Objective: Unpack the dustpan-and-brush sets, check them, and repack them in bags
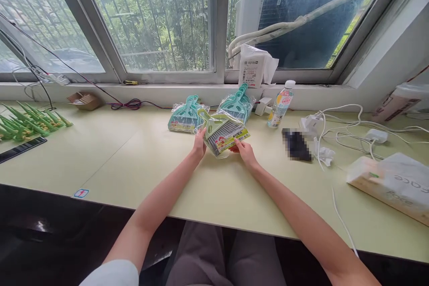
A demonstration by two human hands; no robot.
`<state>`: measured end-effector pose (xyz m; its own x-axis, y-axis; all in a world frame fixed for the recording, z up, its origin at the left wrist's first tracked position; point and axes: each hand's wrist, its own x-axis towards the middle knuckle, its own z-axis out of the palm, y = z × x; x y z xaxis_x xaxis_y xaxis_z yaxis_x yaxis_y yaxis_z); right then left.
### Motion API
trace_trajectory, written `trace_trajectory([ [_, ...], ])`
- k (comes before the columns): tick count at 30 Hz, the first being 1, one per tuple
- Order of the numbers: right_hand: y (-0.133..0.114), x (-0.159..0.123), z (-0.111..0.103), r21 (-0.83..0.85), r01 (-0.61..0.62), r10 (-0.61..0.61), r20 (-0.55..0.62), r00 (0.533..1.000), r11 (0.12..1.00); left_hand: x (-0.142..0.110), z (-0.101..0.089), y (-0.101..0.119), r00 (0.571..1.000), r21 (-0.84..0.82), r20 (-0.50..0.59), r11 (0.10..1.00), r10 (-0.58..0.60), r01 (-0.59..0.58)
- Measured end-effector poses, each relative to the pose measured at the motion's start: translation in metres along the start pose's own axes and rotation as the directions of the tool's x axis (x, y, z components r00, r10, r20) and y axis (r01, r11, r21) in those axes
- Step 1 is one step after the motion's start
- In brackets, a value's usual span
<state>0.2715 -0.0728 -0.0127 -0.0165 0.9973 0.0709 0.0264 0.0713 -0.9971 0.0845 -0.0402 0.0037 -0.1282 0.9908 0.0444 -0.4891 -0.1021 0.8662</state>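
A packaged small brush-and-dustpan set (224, 132), yellow-green with a printed label, is tilted just above the pale green table (134, 161). My left hand (200, 143) grips its left edge and my right hand (244, 149) grips its lower right corner, fingers closed on the wrapper. Behind it lie two piles of teal sets in plastic: one (186, 117) at the left, one (236, 105) at the right.
A water bottle (280, 104), white chargers and cables (348, 129), a dark phone (296, 144) and a tissue pack (392, 185) sit at the right. Green plastic items (27, 121) lie far left. A small cardboard box (83, 99) stands by the window sill.
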Motion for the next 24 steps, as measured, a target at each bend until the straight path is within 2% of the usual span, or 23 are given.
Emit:
trace_trajectory([
  [2, 0.003, 0.005, -0.003, 0.160, -0.043, 0.050, -0.042, 0.998, 0.986, -0.002, -0.001, 0.002, 0.997, 0.025, 0.055, 0.998, -0.060, 0.058],
  [4, 0.006, 0.009, -0.006, 0.256, -0.023, 0.045, -0.082, 0.996, 0.966, -0.001, -0.004, 0.005, 0.980, 0.090, 0.152, 0.989, -0.132, 0.119],
  [8, 0.008, 0.012, -0.014, 0.323, 0.023, 0.049, -0.213, 0.976, 0.946, 0.003, -0.010, 0.006, 0.905, 0.232, 0.362, 0.961, -0.226, 0.147],
  [10, 0.004, 0.013, -0.019, 0.325, 0.028, 0.037, -0.193, 0.981, 0.945, 0.006, -0.012, 0.004, 0.890, 0.247, 0.384, 0.956, -0.246, 0.157],
  [13, -0.005, 0.014, -0.027, 0.311, 0.045, -0.007, -0.123, 0.992, 0.949, 0.013, -0.015, 0.003, 0.924, 0.203, 0.308, 0.964, -0.228, 0.170],
  [15, -0.009, 0.016, -0.033, 0.323, 0.042, -0.003, -0.122, 0.993, 0.946, 0.021, -0.023, 0.009, 0.966, 0.134, 0.222, 0.985, -0.135, 0.107],
  [17, -0.010, 0.020, -0.041, 0.352, 0.044, 0.011, -0.153, 0.988, 0.935, 0.031, -0.037, 0.023, 0.998, 0.085, 0.070, 0.996, -0.001, -0.005],
  [18, -0.009, 0.022, -0.045, 0.371, 0.052, 0.018, -0.183, 0.983, 0.927, 0.035, -0.047, 0.032, 0.997, 0.103, -0.048, 0.993, 0.063, -0.057],
  [19, -0.007, 0.024, -0.050, 0.393, 0.062, 0.026, -0.215, 0.976, 0.917, 0.038, -0.058, 0.041, 0.975, 0.156, -0.188, 0.984, 0.117, -0.087],
  [21, -0.004, 0.028, -0.058, 0.443, 0.081, 0.045, -0.267, 0.963, 0.893, 0.041, -0.077, 0.060, 0.879, 0.349, -0.420, 0.934, 0.226, -0.073],
  [22, -0.002, 0.029, -0.061, 0.465, 0.088, 0.054, -0.284, 0.957, 0.881, 0.040, -0.084, 0.068, 0.809, 0.487, -0.487, 0.871, 0.330, -0.063],
  [23, -0.001, 0.030, -0.062, 0.482, 0.094, 0.059, -0.291, 0.955, 0.871, 0.038, -0.087, 0.075, 0.733, 0.630, -0.500, 0.775, 0.462, -0.059],
  [24, 0.000, 0.030, -0.062, 0.493, 0.098, 0.058, -0.291, 0.955, 0.865, 0.033, -0.086, 0.078, 0.656, 0.757, -0.456, 0.650, 0.601, -0.071],
])
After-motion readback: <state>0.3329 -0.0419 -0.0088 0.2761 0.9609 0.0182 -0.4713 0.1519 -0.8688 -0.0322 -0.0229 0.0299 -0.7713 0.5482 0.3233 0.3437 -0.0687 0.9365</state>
